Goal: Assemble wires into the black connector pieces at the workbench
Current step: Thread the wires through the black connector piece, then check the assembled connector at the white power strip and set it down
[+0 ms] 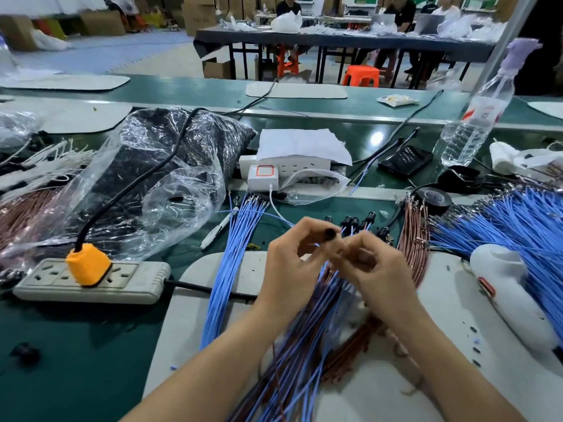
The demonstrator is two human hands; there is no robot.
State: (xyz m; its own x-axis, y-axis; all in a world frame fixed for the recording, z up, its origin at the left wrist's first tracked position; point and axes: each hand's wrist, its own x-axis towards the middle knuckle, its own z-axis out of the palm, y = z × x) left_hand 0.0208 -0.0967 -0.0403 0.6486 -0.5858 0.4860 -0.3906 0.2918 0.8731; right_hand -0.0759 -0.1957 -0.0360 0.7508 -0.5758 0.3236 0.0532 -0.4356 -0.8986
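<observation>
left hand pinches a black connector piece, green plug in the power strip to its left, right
The plug is orange, not green, as the head view shows. It does sit in the power strip, and the left hand pinches a black connector piece.

Connector [329, 234] mostly hidden by fingers [307, 227], bottle [475, 126] top blurred
</observation>
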